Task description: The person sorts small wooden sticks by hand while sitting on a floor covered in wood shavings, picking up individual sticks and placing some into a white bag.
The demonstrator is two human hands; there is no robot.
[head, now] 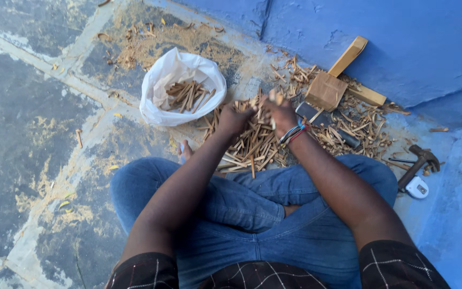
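Observation:
I sit cross-legged in blue jeans on a worn floor. My left hand (235, 118) and my right hand (280, 113) are both closed around small wooden sticks, held close together above a pile of wooden sticks and shavings (252, 150) in front of my knees. My right wrist wears coloured bracelets (293, 132). Just left of my hands lies an open white plastic bag (159, 85) with several sticks inside it.
A wooden mallet (333, 80) lies against the blue wall (413, 43) beyond the pile. A dark chisel-like tool (327, 126) lies among the shavings. At the right lie a hammer (417, 163) and a small white tape measure (417, 187). Sawdust covers the floor at the back.

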